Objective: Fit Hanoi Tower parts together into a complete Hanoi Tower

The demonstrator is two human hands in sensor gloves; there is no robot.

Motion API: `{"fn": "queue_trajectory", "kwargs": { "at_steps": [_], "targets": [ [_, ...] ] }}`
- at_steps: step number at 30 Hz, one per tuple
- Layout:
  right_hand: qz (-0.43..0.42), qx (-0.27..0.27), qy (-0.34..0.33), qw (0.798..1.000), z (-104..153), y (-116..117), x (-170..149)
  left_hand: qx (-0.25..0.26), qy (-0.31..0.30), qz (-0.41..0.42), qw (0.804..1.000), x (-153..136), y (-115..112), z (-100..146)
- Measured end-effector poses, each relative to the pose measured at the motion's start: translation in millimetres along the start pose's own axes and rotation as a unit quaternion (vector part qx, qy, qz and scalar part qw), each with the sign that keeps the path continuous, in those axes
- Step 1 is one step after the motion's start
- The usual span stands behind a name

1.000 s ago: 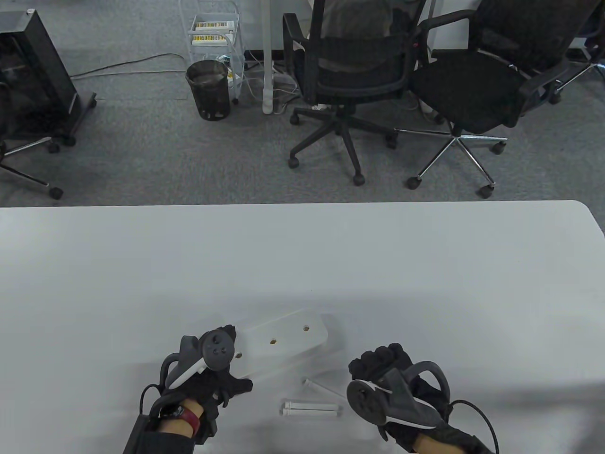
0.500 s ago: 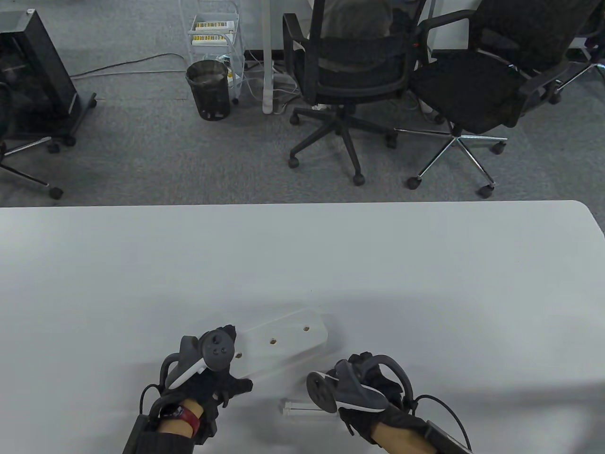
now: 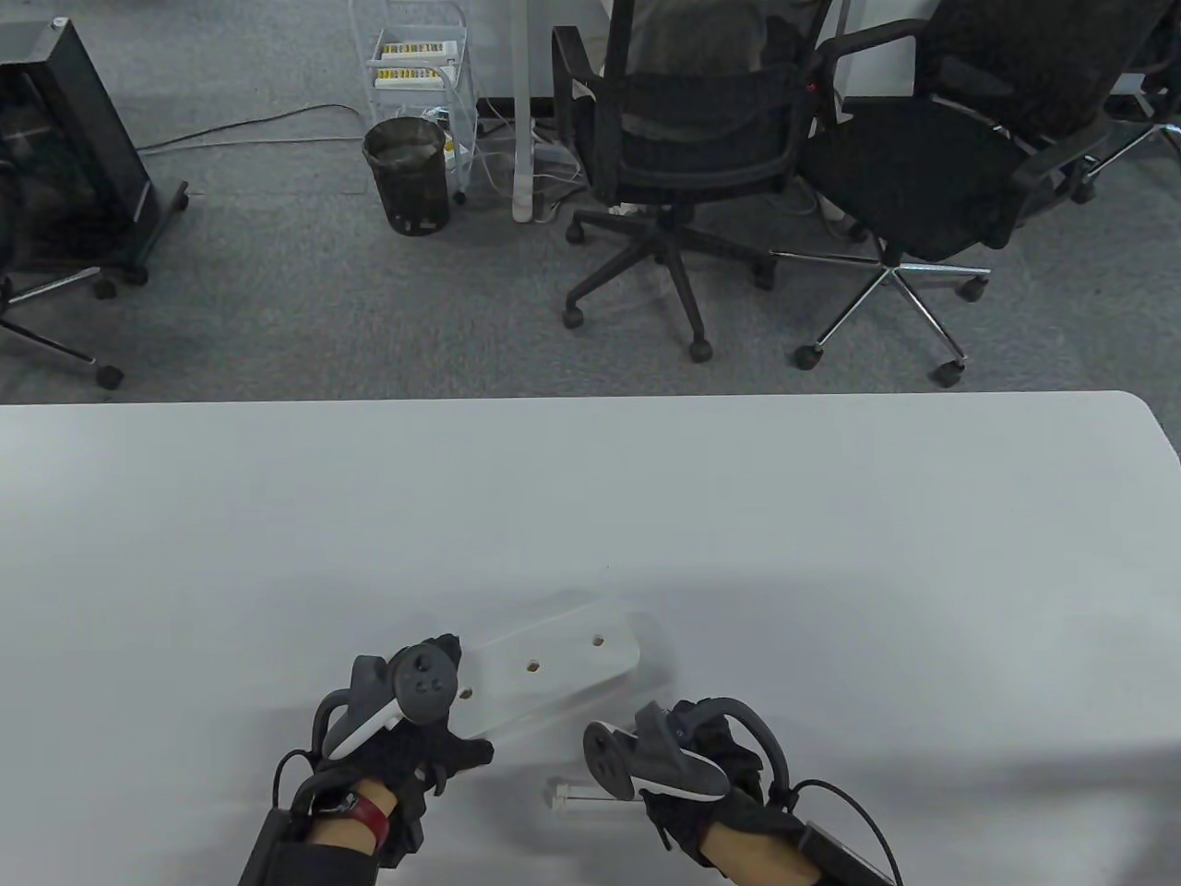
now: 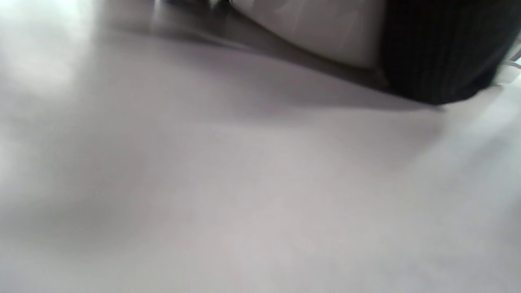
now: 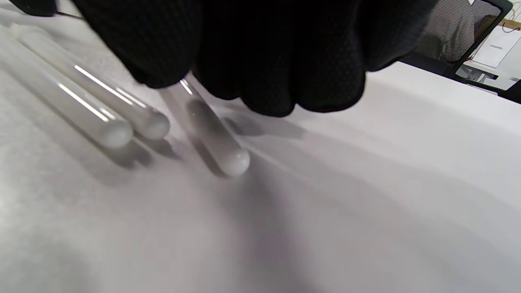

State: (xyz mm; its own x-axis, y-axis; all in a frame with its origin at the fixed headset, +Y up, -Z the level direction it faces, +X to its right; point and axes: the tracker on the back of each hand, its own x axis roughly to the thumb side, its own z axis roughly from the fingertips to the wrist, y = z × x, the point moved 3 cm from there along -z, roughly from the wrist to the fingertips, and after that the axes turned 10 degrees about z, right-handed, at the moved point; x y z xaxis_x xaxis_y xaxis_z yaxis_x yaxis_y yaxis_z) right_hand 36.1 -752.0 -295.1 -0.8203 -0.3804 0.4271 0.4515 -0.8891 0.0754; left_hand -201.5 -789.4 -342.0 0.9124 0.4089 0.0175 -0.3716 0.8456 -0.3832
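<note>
Right hand point(image 3: 710, 784), mine, lowered over the clear pegs near the table's point(image 3: 830, 517) front edge; in the right wrist view my gloved fingertips point(image 5: 281, 61) close around the upper part of one peg point(image 5: 215, 138), whose rounded free end touches the tabletop, so the hand is pinching that peg. Two further pegs point(image 5: 97, 110) lie side by side just beside it, flat on the table. Left hand point(image 3: 406, 729) rests on the near end of the white base point(image 3: 563, 660), which lies at an angle on the table with its peg holes facing up; whether those fingers are curled or flat I cannot tell (the tracker covers them, and the left wrist view is blurred). Task state, as I judge it: no peg stands in the base yet, and no discs are visible in any view. Risks from here: the peg is smooth and round, so a shallow pinch could let it slip or roll away; my fingers could also nudge the two neighbouring pegs and set them rolling toward the table edge; the base could skid if my left hand eases off during insertion. Containers: a dark wastebasket point(image 3: 406, 175) stands on the floor beyond the table, contents not discernible.
</note>
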Motion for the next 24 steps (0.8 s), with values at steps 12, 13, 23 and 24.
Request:
{"fn": "queue_trajectory", "kwargs": {
  "at_steps": [12, 13, 23, 24],
  "targets": [
    [-0.003, -0.007, 0.013, 1.000, -7.5, 3.0, 0.9, 0.005, -0.004, 0.000, 1.000, -0.7, 0.0, 0.3],
    [-0.001, -0.008, 0.013, 1.000, -7.7, 3.0, 1.4, 0.005, -0.004, 0.001, 1.000, -0.9, 0.0, 0.3],
    [0.015, 0.002, -0.014, 1.000, -13.6, 7.4, 7.8, 0.005, -0.004, 0.000, 1.000, -1.4, -0.6, 0.1],
    [0.020, 0.005, -0.019, 1.000, -14.4, 7.7, 9.3, 0.005, -0.004, 0.000, 1.000, -1.5, -0.6, 0.1]
  ]
}}
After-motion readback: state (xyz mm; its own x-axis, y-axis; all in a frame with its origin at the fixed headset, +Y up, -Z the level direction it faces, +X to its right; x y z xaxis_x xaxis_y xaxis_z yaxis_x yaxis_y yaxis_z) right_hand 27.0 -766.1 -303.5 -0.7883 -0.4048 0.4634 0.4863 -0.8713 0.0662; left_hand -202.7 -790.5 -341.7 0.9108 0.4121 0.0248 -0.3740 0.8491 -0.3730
